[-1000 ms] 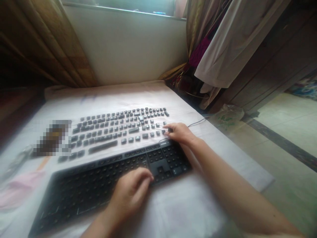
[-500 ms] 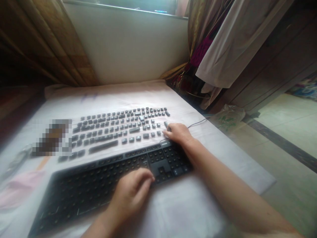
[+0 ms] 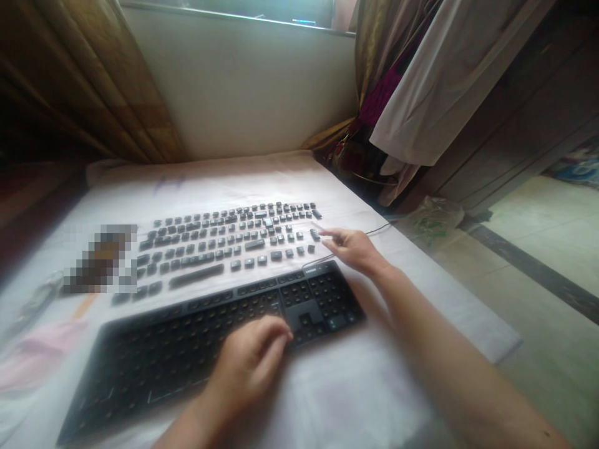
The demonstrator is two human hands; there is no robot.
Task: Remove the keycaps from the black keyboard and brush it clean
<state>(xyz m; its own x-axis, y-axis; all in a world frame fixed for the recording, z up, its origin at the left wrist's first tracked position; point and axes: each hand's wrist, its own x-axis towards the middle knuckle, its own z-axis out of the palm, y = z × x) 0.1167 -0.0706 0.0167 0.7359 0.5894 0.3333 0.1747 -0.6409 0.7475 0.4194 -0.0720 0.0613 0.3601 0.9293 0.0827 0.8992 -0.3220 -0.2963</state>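
Note:
A black keyboard [image 3: 299,308] lies slanted on the white-covered table, most of its key positions bare of caps. My left hand [image 3: 255,352] rests on its near edge, fingers curled and pressed against it. Beyond the keyboard, many loose black keycaps [image 3: 213,243] are laid out in rows, with a long space bar cap [image 3: 196,276] at the front. Just past the keyboard's far right corner, my right hand [image 3: 350,246] has its fingers pinched together around a thin, pale, wire-like tool, blurred and partly hidden. Its tip is close to a keycap [image 3: 314,234] at the right end of the rows.
A thin black cable [image 3: 378,229] runs off the table's right side. On the left are a pixelated dark object [image 3: 98,262] and a pink cloth [image 3: 42,358]. Curtains [image 3: 145,118] and hanging white cloth [image 3: 416,106] border the table; a plastic bag [image 3: 435,218] sits on the floor.
My right hand has moved right and slightly up, away from the keyboard corner, uncovering that corner and a keycap beside it. My left hand stays in place.

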